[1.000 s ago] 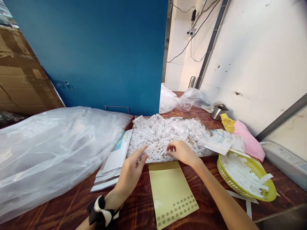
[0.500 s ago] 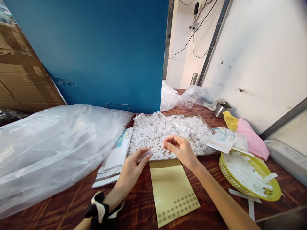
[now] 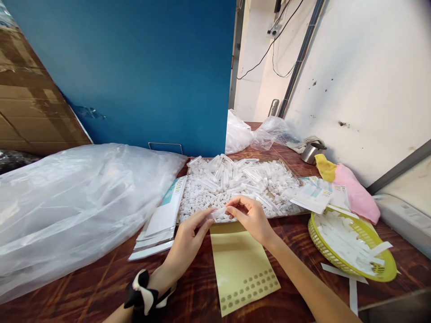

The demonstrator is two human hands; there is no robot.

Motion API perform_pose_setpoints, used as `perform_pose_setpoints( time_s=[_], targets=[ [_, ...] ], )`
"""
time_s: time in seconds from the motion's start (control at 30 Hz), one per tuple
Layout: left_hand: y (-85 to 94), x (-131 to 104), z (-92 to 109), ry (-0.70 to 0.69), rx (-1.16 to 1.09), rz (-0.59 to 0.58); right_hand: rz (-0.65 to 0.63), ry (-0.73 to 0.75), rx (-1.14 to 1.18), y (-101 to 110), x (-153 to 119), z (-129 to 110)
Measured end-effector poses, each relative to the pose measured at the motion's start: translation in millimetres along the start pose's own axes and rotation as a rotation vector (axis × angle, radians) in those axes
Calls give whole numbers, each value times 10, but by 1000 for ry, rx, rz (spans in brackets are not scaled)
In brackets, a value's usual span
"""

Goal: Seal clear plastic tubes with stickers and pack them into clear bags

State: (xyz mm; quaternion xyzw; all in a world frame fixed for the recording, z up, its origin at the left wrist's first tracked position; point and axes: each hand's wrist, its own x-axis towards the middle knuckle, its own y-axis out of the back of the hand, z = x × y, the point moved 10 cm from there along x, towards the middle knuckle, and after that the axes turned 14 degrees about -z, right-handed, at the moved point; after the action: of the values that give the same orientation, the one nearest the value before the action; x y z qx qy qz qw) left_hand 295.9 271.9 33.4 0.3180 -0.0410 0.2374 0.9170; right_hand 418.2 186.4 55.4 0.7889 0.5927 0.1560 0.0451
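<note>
My left hand (image 3: 192, 233) pinches a small clear plastic tube (image 3: 218, 212) between thumb and fingers, above the front edge of a shallow box (image 3: 286, 215). My right hand (image 3: 249, 216) is closed at the tube's right end, its thumb and forefinger pressed together; anything tiny between them is hidden. White caps and clear tubes (image 3: 232, 172) are heaped in the box. Below my hands a yellow sheet (image 3: 237, 264) with rows of small round grey stickers near its bottom edge lies on the dark wooden table (image 3: 188, 291).
A large translucent bag (image 3: 81, 197) and stacked white packets (image 3: 158, 224) lie at the left. At the right are a yellow-green basket (image 3: 325, 251) of white strips, flat packets (image 3: 311, 197), a pink cloth (image 3: 357, 193) and a metal cup (image 3: 312, 153). A blue panel (image 3: 134, 76) stands behind.
My right hand has moved slightly left and down, and its fingertips now meet the tube's end. My left hand still holds the tube. The view has shifted a little.
</note>
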Motion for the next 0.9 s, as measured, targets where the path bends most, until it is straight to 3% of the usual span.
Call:
perform_pose_setpoints(
  time_s=[0.23, 0.37, 0.53, 0.77, 0.9],
  targets=[
    [26, -37, 175, -123, 148, 23, -57, 33, -199, -34, -15, -45],
    [20, -69, 216, -194, 260, 39, -167, 80, -456, -137, -42, -115],
    [-91, -110, 273, -283, 511, -29, -283, 167, -726, -305, -68, -191],
    [-116, -173, 373, -416, 616, -41, -369, 230, -742, -487, -73, -87],
    [-54, -149, 346, -402, 577, 6, -287, 238, -642, -386, -38, -178]
  ],
)
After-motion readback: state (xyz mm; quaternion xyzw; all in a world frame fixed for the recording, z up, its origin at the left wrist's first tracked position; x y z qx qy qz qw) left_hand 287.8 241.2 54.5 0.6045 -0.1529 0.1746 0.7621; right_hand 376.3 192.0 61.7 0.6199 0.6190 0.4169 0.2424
